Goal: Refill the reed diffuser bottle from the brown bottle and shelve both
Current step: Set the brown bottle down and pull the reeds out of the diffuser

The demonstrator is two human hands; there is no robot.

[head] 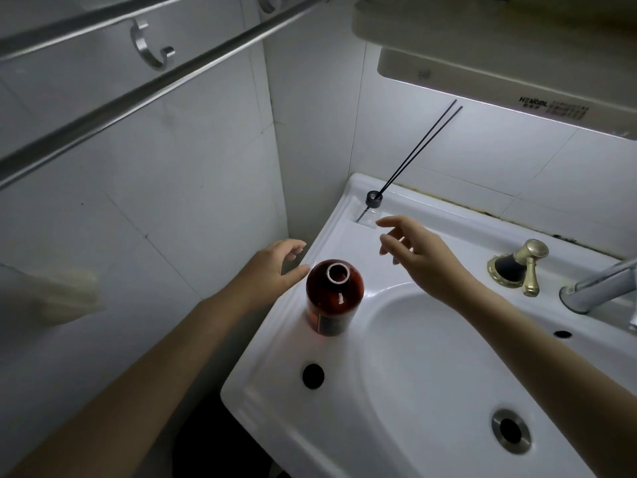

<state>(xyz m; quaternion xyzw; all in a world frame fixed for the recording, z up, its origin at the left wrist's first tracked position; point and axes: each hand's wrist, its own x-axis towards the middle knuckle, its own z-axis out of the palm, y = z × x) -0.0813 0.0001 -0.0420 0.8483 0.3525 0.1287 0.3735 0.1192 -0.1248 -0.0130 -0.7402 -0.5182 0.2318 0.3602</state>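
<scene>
Two bare hands over a sink (379, 426). The right hand (424, 257) was spread wide, fingers straight and parted, holding nothing. The diffuser bottle (370, 212) stood just beyond its fingertips (382, 222), apart from them, on the far corner of the sink's rim. The left hand (272, 267) was likewise loosely open and empty. The brown bottle (332, 298) stood upright just to the right of its thumb, not touched, on the rim between the two hands.

The step in hand was probably taking hold of the diffuser bottle before pouring. The next move would call for a steady grip low on its body, since two reeds (417, 150) leaned out of its black collar (375, 198) and might need lifting out.

The diffuser bottle was clear glass; its fill level could not be told. The brown bottle was uncapped, its mouth open upward, with a dark label on its side.
</scene>
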